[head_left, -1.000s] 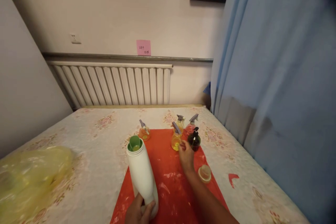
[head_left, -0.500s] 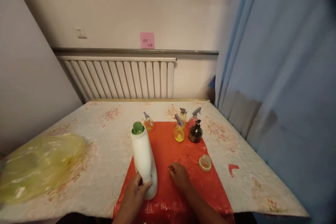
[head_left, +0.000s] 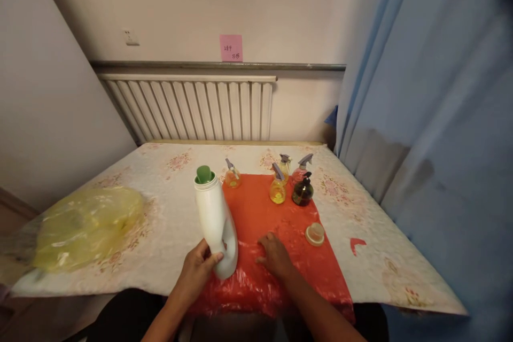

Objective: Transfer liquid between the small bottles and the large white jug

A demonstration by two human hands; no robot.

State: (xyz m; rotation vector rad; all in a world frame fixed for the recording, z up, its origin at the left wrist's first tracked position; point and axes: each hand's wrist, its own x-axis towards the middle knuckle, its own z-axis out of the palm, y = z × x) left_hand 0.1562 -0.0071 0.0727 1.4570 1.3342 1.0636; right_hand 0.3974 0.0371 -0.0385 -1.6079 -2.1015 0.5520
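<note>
My left hand (head_left: 200, 264) grips the lower part of a white detergent bottle (head_left: 211, 214), which tilts to the left. The bottle is uncapped, and a green pouring spout (head_left: 204, 174) shows in its neck. My right hand (head_left: 276, 254) is over a red plastic sheet (head_left: 256, 214), thumb and fingers apart, holding nothing. To its right, a pale translucent cap (head_left: 315, 234) lies on the sheet. Beyond my hands are an orange spray bottle (head_left: 232, 177), two yellow spray bottles, the nearer one (head_left: 278, 191) in front, a pink spray bottle (head_left: 298, 175) and a dark pump bottle (head_left: 302, 193).
A crumpled yellow plastic bag (head_left: 90, 224) lies at the left of the flower-patterned tablecloth (head_left: 176, 187). A red scrap (head_left: 356, 246) is right of the sheet. A blue curtain (head_left: 425, 133) hangs along the right side; a radiator (head_left: 192, 109) stands against the far wall.
The view has tipped downward a little. My left hand has shifted the detergent bottle slightly left relative to the small bottles. My right hand's fingers have spread from a more curled pose.
</note>
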